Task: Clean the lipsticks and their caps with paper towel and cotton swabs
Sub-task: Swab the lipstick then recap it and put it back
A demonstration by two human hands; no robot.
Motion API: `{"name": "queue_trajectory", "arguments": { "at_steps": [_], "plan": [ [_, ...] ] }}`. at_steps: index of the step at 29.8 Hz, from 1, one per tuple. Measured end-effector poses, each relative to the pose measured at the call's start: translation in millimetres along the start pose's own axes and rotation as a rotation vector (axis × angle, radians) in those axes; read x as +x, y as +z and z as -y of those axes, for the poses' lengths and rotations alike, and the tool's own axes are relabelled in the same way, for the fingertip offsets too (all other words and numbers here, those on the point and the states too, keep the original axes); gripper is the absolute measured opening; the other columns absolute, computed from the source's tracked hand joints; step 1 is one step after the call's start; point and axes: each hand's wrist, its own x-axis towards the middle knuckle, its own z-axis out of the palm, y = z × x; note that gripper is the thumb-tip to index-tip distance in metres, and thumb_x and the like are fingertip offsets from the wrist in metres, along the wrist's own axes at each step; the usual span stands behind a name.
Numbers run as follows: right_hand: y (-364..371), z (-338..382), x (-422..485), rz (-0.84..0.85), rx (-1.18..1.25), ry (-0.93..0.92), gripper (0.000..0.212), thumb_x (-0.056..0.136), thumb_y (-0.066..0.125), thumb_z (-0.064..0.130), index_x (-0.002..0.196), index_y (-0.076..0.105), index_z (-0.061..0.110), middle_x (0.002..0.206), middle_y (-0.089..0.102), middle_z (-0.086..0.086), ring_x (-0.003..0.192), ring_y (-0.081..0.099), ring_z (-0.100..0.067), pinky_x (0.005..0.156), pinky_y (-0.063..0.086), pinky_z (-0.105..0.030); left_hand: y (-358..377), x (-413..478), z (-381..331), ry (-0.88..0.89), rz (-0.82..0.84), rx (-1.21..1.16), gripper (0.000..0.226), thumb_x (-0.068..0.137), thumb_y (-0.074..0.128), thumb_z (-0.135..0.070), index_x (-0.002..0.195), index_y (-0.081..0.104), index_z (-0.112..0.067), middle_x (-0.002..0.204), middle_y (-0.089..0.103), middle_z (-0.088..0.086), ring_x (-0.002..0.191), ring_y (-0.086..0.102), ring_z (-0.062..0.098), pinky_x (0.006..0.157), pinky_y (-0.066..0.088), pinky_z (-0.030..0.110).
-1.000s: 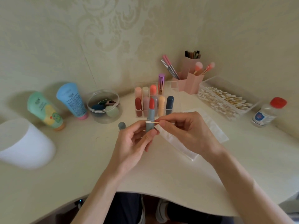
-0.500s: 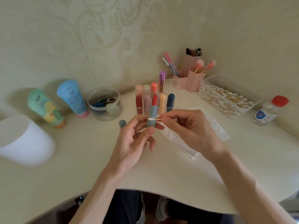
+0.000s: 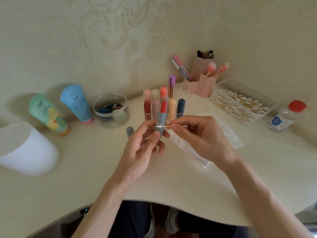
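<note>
My left hand holds an uncapped lipstick upright between thumb and fingers; its tube is grey-blue and its bullet red. My right hand pinches a cotton swab and lays its white tip across the tube just below the bullet. The matching grey-blue cap stands on the desk left of my left hand. A folded paper towel lies under and behind my right hand. Several capped lipsticks stand in a clear organizer behind.
A clear tray of cotton swabs and a red-capped bottle sit at right. Pink brush holders stand at the back. Two tubes, a round clear tub and a white container are at left.
Both hands have lifted slightly with the lipstick. The swab tip stays against the tube and has shifted a little along it.
</note>
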Motion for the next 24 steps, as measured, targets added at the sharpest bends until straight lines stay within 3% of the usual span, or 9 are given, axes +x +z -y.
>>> {"name": "queue_trajectory", "arguments": {
  "at_steps": [8, 12, 15, 19, 24],
  "plan": [
    [-2.4, 1.5, 0.5, 0.030, -0.021, -0.009, 0.014, 0.103, 0.068, 0.024, 0.104, 0.082, 0.023, 0.083, 0.071, -0.024, 0.073, 0.059, -0.050, 0.065, 0.046, -0.060, -0.7, 0.2, 0.8, 0.027, 0.049, -0.012, 0.026, 0.109, 0.042, -0.017, 0.129, 0.056, -0.009, 0.099, 0.067, 0.003, 0.071, 0.056, 0.020, 0.071, 0.051, 0.025],
    [-2.4, 3.2, -0.2, 0.032, -0.045, 0.000, 0.013, 0.102, 0.069, 0.019, 0.104, 0.082, 0.019, 0.077, 0.068, -0.023, 0.065, 0.052, -0.040, 0.060, 0.042, -0.049, -1.5, 1.4, 2.3, 0.019, 0.089, -0.046, 0.025, 0.111, 0.038, -0.015, 0.127, 0.054, -0.005, 0.098, 0.061, 0.006, 0.072, 0.055, 0.020, 0.067, 0.046, 0.018],
    [-1.4, 5.4, -1.2, 0.030, -0.060, 0.000, 0.013, 0.101, 0.069, 0.017, 0.104, 0.082, 0.017, 0.074, 0.065, -0.021, 0.062, 0.047, -0.032, 0.059, 0.038, -0.039, -1.0, 0.5, 1.9, 0.017, 0.089, -0.058, 0.021, 0.111, 0.042, -0.018, 0.121, 0.054, -0.005, 0.097, 0.060, 0.009, 0.075, 0.054, 0.020, 0.070, 0.045, 0.020],
    [-0.2, 6.4, -1.8, 0.048, -0.064, -0.022, 0.013, 0.101, 0.069, 0.016, 0.103, 0.082, 0.019, 0.075, 0.068, -0.017, 0.063, 0.050, -0.034, 0.060, 0.041, -0.047, 0.4, 1.0, 1.5, 0.034, 0.059, -0.017, 0.015, 0.103, 0.057, -0.015, 0.116, 0.059, -0.008, 0.094, 0.067, 0.005, 0.074, 0.057, 0.021, 0.072, 0.049, 0.025],
    [-4.0, 5.1, -1.2, 0.029, -0.079, -0.027, 0.014, 0.101, 0.069, 0.017, 0.103, 0.082, 0.022, 0.077, 0.070, -0.016, 0.063, 0.051, -0.035, 0.061, 0.041, -0.051, 0.0, 1.0, -0.1, 0.030, 0.040, -0.015, 0.024, 0.103, 0.055, -0.015, 0.126, 0.056, -0.007, 0.102, 0.072, 0.005, 0.069, 0.062, 0.024, 0.071, 0.050, 0.020]
  ]
}}
